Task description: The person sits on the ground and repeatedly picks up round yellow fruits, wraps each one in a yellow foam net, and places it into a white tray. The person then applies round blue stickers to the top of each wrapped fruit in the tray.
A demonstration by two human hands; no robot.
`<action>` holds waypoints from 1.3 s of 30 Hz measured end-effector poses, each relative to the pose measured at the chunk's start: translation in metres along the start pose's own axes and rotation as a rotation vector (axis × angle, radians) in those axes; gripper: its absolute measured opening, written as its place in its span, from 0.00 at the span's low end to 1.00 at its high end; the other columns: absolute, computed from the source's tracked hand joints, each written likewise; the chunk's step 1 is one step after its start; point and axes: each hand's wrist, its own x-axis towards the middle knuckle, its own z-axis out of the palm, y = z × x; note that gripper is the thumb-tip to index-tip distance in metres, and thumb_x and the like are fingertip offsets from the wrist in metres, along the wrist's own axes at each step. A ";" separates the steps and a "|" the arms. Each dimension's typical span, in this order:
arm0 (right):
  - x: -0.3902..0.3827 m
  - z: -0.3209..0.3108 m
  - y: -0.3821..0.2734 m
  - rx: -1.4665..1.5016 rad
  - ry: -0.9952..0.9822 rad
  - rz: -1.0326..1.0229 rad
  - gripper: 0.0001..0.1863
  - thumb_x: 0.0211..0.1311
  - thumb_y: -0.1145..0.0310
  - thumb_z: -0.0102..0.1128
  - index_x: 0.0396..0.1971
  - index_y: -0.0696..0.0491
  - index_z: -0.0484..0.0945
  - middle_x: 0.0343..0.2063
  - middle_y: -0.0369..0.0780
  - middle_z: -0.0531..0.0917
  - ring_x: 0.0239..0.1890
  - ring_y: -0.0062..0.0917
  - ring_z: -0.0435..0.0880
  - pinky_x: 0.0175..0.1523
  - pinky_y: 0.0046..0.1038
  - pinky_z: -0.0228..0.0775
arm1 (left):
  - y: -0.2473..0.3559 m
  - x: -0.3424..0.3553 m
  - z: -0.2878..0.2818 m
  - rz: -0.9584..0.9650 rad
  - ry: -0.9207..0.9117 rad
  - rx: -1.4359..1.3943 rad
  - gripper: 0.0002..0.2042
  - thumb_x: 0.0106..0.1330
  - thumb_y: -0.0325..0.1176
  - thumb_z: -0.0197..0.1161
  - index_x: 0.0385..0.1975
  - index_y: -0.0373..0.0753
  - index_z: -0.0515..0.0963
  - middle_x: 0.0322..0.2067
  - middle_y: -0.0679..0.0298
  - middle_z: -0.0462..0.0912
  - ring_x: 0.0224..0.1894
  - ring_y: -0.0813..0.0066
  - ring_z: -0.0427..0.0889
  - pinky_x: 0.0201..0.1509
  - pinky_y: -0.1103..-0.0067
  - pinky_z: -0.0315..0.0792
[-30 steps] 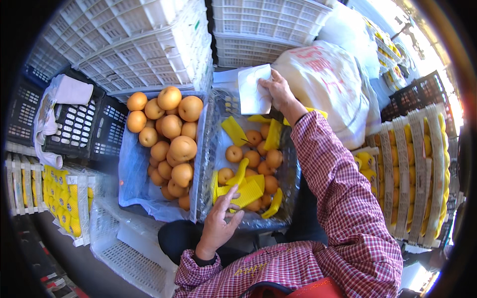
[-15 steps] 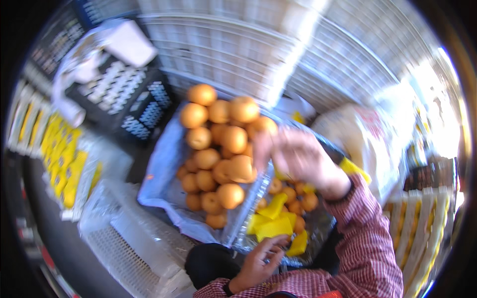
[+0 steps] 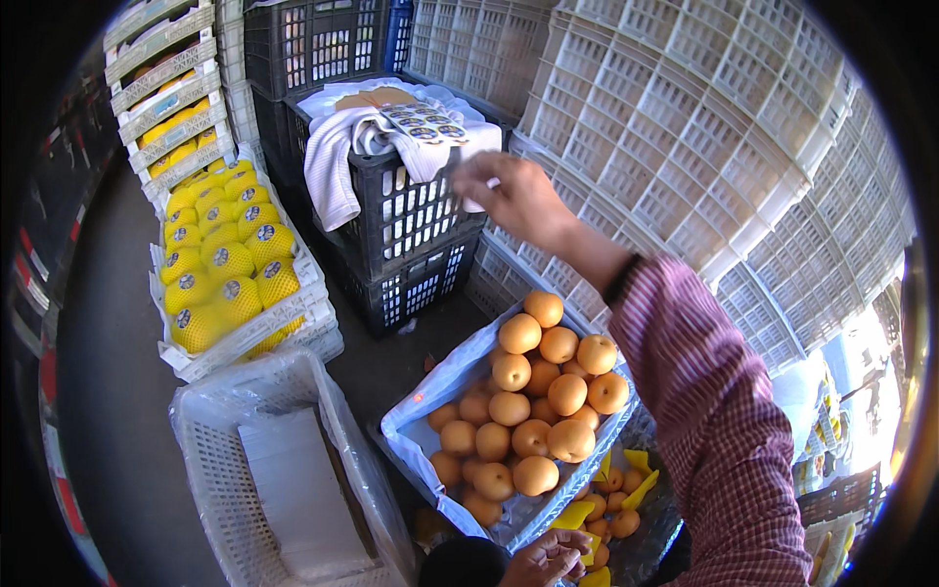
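My right hand (image 3: 509, 199) is stretched out far ahead, beside the top edge of a black crate (image 3: 377, 210). Its fingers are bent and smeared by motion, so what they hold, if anything, is unclear. On that crate lie a pale cloth (image 3: 337, 161) and a sheet of round stickers (image 3: 425, 124). At the lower edge my left hand (image 3: 550, 560) is loosely curled, apparently with nothing in it, next to yellow foam pieces (image 3: 572, 514). Between my hands stands a blue-lined crate (image 3: 430, 489) heaped with round orange-brown Asian pears (image 3: 531, 437).
Right of it, another plastic-lined container holds smaller-looking pears (image 3: 622, 523). A white plastic-lined basket (image 3: 210, 470) with cardboard inside stands at lower left. Behind it, a tray of fruit in yellow nets (image 3: 230, 259) adjoins stacked trays (image 3: 161, 83). White crates (image 3: 675, 147) wall the far right.
My view has swung left and up. My right hand has moved from above the pears to the black crate with the sticker sheet. My left hand stays low near the yellow foam.
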 end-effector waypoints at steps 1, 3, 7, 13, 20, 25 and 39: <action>0.026 0.015 0.017 -0.274 -0.027 -0.008 0.16 0.67 0.59 0.56 0.51 0.48 0.80 0.46 0.43 0.83 0.48 0.40 0.83 0.55 0.39 0.75 | 0.006 -0.002 -0.006 0.028 -0.014 0.027 0.13 0.71 0.36 0.60 0.49 0.36 0.73 0.34 0.64 0.80 0.33 0.76 0.81 0.41 0.78 0.77; 0.058 0.039 0.041 -0.564 -0.036 0.094 0.22 0.66 0.60 0.55 0.59 0.46 0.75 0.56 0.41 0.77 0.61 0.39 0.74 0.61 0.40 0.71 | 0.014 -0.006 -0.016 0.035 -0.047 0.067 0.11 0.71 0.34 0.60 0.47 0.35 0.74 0.33 0.64 0.80 0.33 0.76 0.81 0.40 0.78 0.78; 0.096 0.080 0.072 -0.811 0.062 -0.072 0.20 0.65 0.63 0.55 0.57 0.48 0.76 0.57 0.38 0.77 0.59 0.34 0.74 0.62 0.37 0.64 | 0.007 -0.004 -0.027 0.126 0.036 -0.120 0.11 0.70 0.32 0.60 0.47 0.33 0.74 0.29 0.62 0.81 0.33 0.77 0.81 0.36 0.81 0.76; 0.101 0.080 0.073 -1.018 0.125 -0.265 0.09 0.65 0.63 0.55 0.36 0.46 0.85 0.41 0.31 0.84 0.50 0.25 0.78 0.55 0.33 0.65 | 0.008 -0.005 -0.039 0.079 0.002 -0.226 0.08 0.70 0.30 0.60 0.43 0.32 0.75 0.27 0.61 0.82 0.29 0.77 0.80 0.34 0.81 0.75; 0.102 0.062 0.056 -0.965 -0.016 -0.185 0.10 0.66 0.63 0.54 0.40 0.45 0.84 0.41 0.32 0.86 0.50 0.26 0.81 0.58 0.34 0.67 | 0.006 0.001 -0.040 0.055 0.023 -0.018 0.07 0.68 0.28 0.60 0.42 0.32 0.75 0.26 0.62 0.81 0.29 0.76 0.80 0.34 0.81 0.75; 0.097 0.072 0.070 -0.914 0.164 -0.243 0.10 0.64 0.67 0.56 0.41 0.50 0.82 0.47 0.36 0.83 0.54 0.30 0.79 0.59 0.36 0.69 | 0.003 -0.003 -0.030 0.072 -0.042 -0.185 0.06 0.69 0.25 0.58 0.42 0.31 0.74 0.27 0.60 0.81 0.28 0.77 0.80 0.36 0.82 0.75; 0.006 0.016 0.016 -0.570 0.304 -0.488 0.06 0.56 0.69 0.63 0.27 0.49 0.73 0.23 0.36 0.78 0.29 0.32 0.81 0.35 0.33 0.73 | 0.013 -0.006 -0.034 0.069 -0.072 0.059 0.19 0.70 0.25 0.57 0.61 0.36 0.67 0.50 0.56 0.77 0.47 0.68 0.81 0.55 0.73 0.76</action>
